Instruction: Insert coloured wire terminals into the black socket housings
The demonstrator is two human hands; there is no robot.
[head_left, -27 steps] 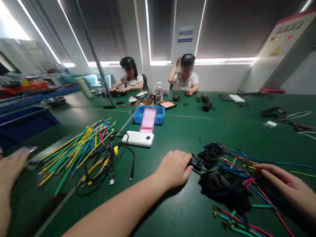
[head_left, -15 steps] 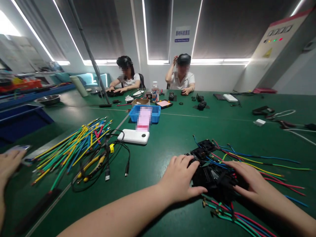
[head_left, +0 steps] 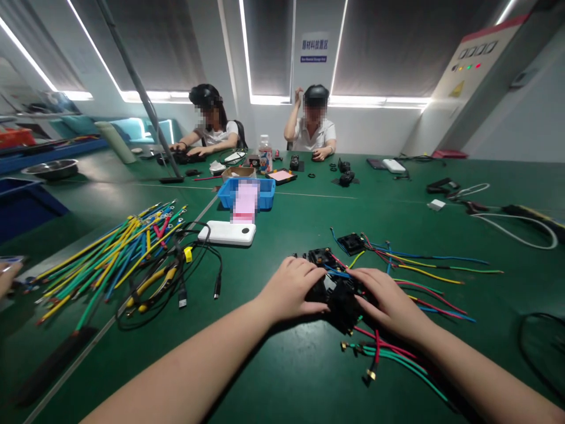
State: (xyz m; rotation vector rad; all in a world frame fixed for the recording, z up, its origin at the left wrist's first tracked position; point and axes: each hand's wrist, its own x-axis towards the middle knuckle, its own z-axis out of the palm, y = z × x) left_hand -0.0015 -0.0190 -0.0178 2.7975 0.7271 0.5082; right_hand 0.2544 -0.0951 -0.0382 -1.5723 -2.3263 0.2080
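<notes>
Left hand (head_left: 293,288): fingers curved over the black parts (head_left: 344,303), thumb spread off along the near side. Right hand (head_left: 392,300): fingers close together on the right side of the same pile, thumb apart. Fingertips partly hidden; cannot tell if either one pinches a piece. Pile sits between the hands, on the green surface (head_left: 282,377), right of centre.

Progress, judged by layout: partly gathered at best. Done: most black parts bunched between the hands. Left: one black block (head_left: 352,243) lies apart on the far side, and the colored wires (head_left: 441,272) fan out loose to the right; green and red wires (head_left: 397,351) trail on the near side, not tidied.

Counts: two working hands; at least three black pieces, exact number hidden; wires overlap too much to count. Left side: one big wire heap (head_left: 119,253), one pair of pliers (head_left: 154,288) with yellow handles, tangled with black cable (head_left: 218,277). Farther: one white power bank (head_left: 227,233), one small blue tray (head_left: 268,197), one bottle (head_left: 265,154). Far side: two people seated. Left edge: one other person's hand (head_left: 7,278).
</notes>
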